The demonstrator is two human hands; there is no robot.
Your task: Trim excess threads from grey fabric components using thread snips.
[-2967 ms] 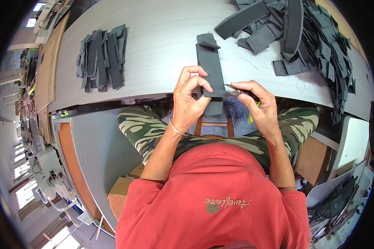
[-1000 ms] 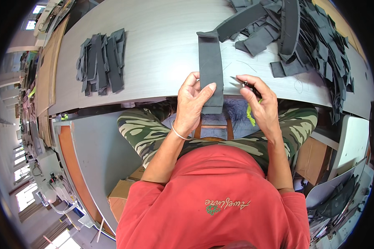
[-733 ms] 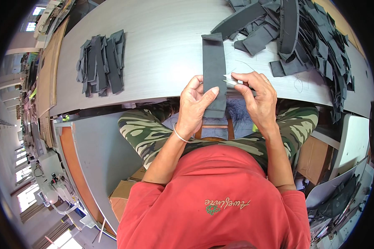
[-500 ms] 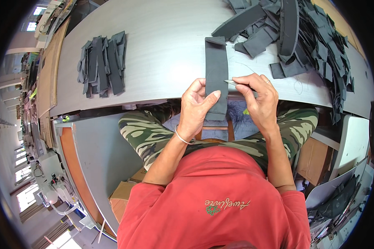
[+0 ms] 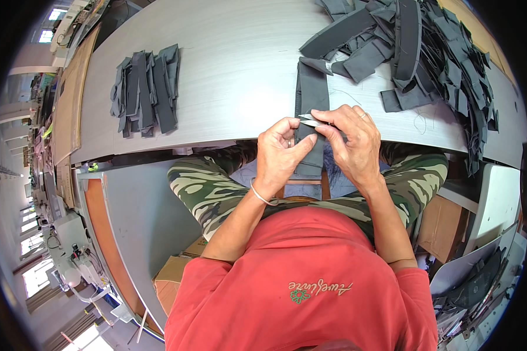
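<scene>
Left hand: the left hand (image 5: 281, 153) is curled closed, thumb and fingers pinching the lower part of a dark grey fabric strip (image 5: 311, 99) at the near edge of the desk.
Right hand: the right hand (image 5: 352, 140) is closed around small metal thread snips (image 5: 308, 120), their tips pointing left and touching the strip just above the left thumb.
Fabric strip: long and narrow, running from the hands away across the grey desk (image 5: 234, 64); its far end is folded over, its near end hangs past the desk's near edge over the lap.
Right far corner: a large loose heap of dark grey pieces (image 5: 427, 52), just beside the strip's far end.
Left side: a neat stack of dark grey strips (image 5: 146, 90), well apart from the hands.
</scene>
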